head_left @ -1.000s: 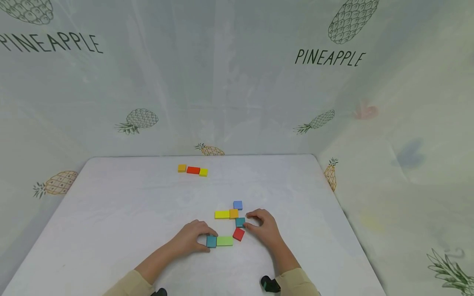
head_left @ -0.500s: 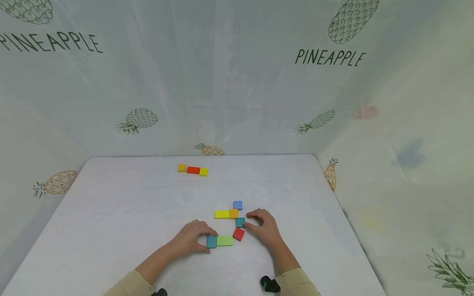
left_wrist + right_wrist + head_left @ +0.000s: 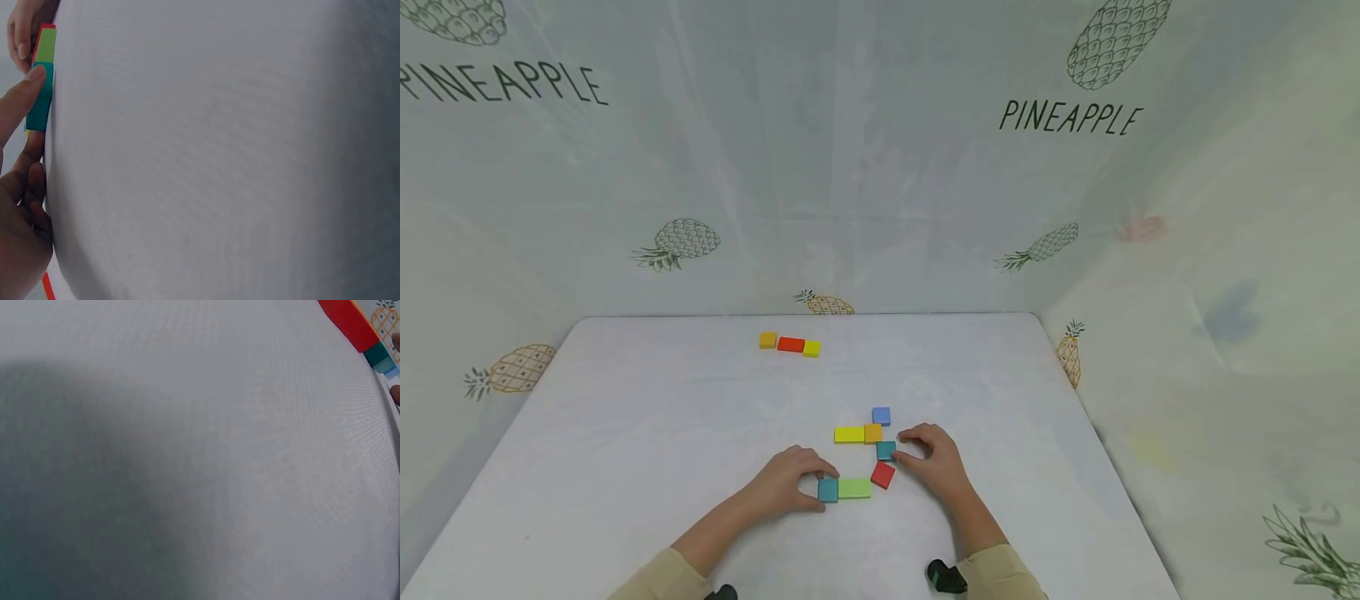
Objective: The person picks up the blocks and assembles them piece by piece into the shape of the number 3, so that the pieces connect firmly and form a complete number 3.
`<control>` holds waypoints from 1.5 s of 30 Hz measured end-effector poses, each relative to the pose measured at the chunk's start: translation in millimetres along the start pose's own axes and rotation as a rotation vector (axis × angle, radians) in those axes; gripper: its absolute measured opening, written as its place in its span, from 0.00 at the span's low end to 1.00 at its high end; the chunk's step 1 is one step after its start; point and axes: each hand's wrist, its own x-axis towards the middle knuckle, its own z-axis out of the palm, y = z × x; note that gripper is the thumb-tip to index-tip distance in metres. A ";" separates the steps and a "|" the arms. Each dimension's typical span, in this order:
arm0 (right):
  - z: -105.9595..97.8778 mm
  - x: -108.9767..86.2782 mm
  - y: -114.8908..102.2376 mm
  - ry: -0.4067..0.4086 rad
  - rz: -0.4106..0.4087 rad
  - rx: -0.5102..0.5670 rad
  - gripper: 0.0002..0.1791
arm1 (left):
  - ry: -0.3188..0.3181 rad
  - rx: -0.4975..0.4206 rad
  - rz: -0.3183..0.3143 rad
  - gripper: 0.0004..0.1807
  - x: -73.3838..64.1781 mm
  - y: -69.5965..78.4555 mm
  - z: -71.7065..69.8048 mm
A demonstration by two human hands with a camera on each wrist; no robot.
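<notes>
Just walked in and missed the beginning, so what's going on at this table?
On a white table, a person's left grip holds a teal block end to end with a light green block. The right grip is beside another teal block; whether it touches is hard to tell. A red block sits askew nearby, and three blocks lie farther back.

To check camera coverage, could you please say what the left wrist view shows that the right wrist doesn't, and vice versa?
Left wrist only: the left hand pinching a teal block, and a light green block. Right wrist only: a printed pineapple and another teal block. Both: a red block, the white tabletop and part of the right hand.
</notes>
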 end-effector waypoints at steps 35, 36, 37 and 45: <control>-0.5 -3.5 2.3 0.004 -0.043 0.024 0.15 | 0.211 -0.010 -0.099 0.23 19.3 -4.9 -48.3; -0.4 -3.7 2.0 0.006 -0.044 0.024 0.15 | 0.234 -0.003 -0.102 0.23 22.5 -6.8 -52.0; -0.4 -4.0 2.4 0.007 -0.050 0.017 0.15 | 0.252 0.000 -0.105 0.23 25.7 -8.7 -55.2; -0.9 -8.1 -1.1 0.003 0.000 -0.016 0.15 | 0.314 -0.004 -0.130 0.25 46.4 -23.9 -64.8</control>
